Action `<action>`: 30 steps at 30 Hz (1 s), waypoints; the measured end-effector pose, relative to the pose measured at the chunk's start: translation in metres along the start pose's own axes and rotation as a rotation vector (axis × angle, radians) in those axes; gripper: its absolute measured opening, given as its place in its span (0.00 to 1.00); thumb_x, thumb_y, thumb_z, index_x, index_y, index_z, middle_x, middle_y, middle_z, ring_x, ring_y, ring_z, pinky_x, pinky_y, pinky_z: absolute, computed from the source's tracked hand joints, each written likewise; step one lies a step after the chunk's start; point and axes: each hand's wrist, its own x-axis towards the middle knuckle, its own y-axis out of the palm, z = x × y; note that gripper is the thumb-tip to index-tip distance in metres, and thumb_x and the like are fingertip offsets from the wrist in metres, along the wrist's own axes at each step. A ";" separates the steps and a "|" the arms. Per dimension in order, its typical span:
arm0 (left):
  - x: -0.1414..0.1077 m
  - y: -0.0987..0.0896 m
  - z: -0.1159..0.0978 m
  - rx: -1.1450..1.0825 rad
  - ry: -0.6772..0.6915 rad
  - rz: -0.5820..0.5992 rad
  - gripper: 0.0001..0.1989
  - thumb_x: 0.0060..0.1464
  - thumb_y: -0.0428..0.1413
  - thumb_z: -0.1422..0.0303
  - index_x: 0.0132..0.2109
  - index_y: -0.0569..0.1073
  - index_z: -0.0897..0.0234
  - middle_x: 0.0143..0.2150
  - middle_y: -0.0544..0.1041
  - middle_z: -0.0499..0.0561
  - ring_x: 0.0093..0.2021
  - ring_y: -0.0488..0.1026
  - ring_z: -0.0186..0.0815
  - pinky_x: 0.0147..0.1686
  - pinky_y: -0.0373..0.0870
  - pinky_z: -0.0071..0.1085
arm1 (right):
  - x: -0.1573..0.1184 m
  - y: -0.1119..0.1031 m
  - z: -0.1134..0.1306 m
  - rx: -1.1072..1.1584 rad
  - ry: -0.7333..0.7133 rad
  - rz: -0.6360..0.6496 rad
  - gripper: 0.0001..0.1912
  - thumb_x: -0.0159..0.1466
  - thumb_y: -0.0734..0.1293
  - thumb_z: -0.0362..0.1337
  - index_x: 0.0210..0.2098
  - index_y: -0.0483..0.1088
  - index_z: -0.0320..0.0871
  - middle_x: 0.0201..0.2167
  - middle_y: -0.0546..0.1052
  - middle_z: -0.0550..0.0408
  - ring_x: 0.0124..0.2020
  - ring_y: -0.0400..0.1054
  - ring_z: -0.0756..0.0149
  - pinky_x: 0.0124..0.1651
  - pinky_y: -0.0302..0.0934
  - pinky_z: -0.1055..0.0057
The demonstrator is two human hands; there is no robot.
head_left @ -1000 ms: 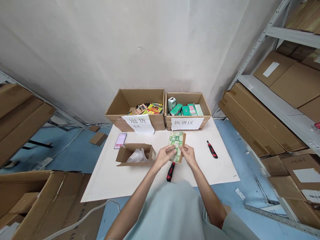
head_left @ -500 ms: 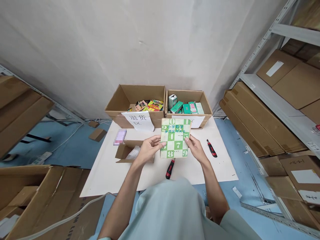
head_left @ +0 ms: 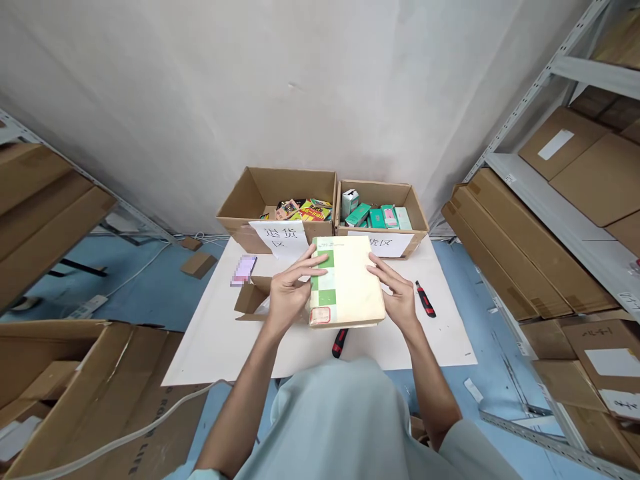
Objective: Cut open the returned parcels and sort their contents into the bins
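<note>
Between my two hands is a thick book (head_left: pixel 353 283), held up above the table with a cream face and a green-and-white checked strip toward me. A red-framed stamp shows at its lower left corner. My left hand (head_left: pixel 293 287) grips the left edge, fingers over the face. My right hand (head_left: pixel 397 290) holds the right edge. Behind the left hand stands a small open carton (head_left: pixel 247 300) with something whitish inside. Just below the book lies a black-and-red utility knife (head_left: pixel 339 343), its upper end hidden. A second utility knife (head_left: pixel 425 299) lies to the right.
At the table's back stand two cardboard boxes: the left box (head_left: pixel 233 207) holds colourful packets, the right box (head_left: pixel 417 207) green and white small boxes. Paper signs hang on both. A phone-like item (head_left: pixel 243 270), blurred, lies left. Shelves (head_left: pixel 565 200) with cartons flank the right side.
The book has been turned over: its green checked, numbered cover faced me before, and now the cream face does. Both hands have shifted their fingers onto this face.
</note>
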 end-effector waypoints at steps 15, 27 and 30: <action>-0.010 -0.016 0.026 0.029 -0.221 0.014 0.31 0.48 0.78 0.52 0.44 0.68 0.58 0.45 0.86 0.51 0.39 0.86 0.38 0.41 0.83 0.32 | -0.013 0.009 -0.030 0.103 0.210 -0.102 0.18 0.70 0.77 0.51 0.48 0.69 0.51 0.40 0.84 0.59 0.22 0.71 0.72 0.28 0.68 0.72; -0.007 -0.035 0.019 0.118 -0.229 0.265 0.27 0.58 0.69 0.49 0.56 0.85 0.64 0.46 0.86 0.58 0.45 0.84 0.43 0.44 0.83 0.34 | -0.017 -0.007 -0.020 0.109 0.297 0.079 0.20 0.65 0.75 0.47 0.54 0.83 0.47 0.38 0.85 0.54 0.27 0.72 0.69 0.27 0.67 0.72; -0.001 -0.031 0.010 0.139 -0.246 0.262 0.24 0.52 0.73 0.50 0.47 0.85 0.64 0.36 0.84 0.53 0.39 0.84 0.42 0.41 0.82 0.33 | -0.013 -0.003 -0.010 0.142 0.362 0.078 0.19 0.60 0.79 0.47 0.48 0.82 0.46 0.30 0.84 0.57 0.25 0.74 0.66 0.24 0.64 0.73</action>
